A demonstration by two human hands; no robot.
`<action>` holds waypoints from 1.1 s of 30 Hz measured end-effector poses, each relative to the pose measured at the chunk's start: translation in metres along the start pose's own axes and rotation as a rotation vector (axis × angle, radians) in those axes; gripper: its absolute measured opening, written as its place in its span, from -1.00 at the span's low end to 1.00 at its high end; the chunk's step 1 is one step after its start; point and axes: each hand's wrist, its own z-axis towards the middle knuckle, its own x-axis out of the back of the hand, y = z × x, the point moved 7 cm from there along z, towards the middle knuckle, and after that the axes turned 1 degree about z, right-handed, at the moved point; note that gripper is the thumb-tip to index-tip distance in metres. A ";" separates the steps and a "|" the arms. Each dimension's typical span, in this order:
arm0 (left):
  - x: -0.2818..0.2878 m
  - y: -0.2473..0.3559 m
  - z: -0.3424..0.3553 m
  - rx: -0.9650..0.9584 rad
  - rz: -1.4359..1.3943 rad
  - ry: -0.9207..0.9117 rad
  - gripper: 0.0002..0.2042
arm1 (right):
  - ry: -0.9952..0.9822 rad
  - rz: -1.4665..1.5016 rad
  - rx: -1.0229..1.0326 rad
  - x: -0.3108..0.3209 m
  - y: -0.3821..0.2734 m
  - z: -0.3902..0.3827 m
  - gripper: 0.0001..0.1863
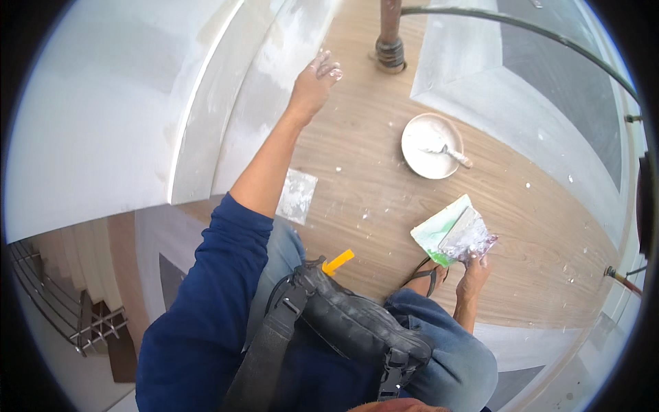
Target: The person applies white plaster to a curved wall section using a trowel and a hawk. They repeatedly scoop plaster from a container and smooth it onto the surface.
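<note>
My left hand (314, 88), whitened at the fingers, reaches forward beside the pale, patchily coated wall panel (237, 113). Its fingers are partly stretched out and nothing shows in them; whether they touch the panel I cannot tell. Low at the right, my right hand (472, 275) is closed around a putty-smeared wide scraper (469, 237) together with a green and white flat spreader (439, 228). Between my hands, further right, a round bowl (412, 154) of white putty stands on the wood-look board, with a putty-covered tool (453, 154) resting in it.
A square white-smeared plate (298, 196) lies by my left knee. Ahead, a rusty pole (390, 41) rises from the wood-look surface (357, 151), and a curved metal bar (528, 31) runs to the right. White specks dot the surface. At lower left are metal railings (51, 309).
</note>
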 end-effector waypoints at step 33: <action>-0.184 0.110 0.065 -0.379 0.882 -0.199 -0.60 | 0.062 0.012 0.044 0.006 0.006 0.014 -0.77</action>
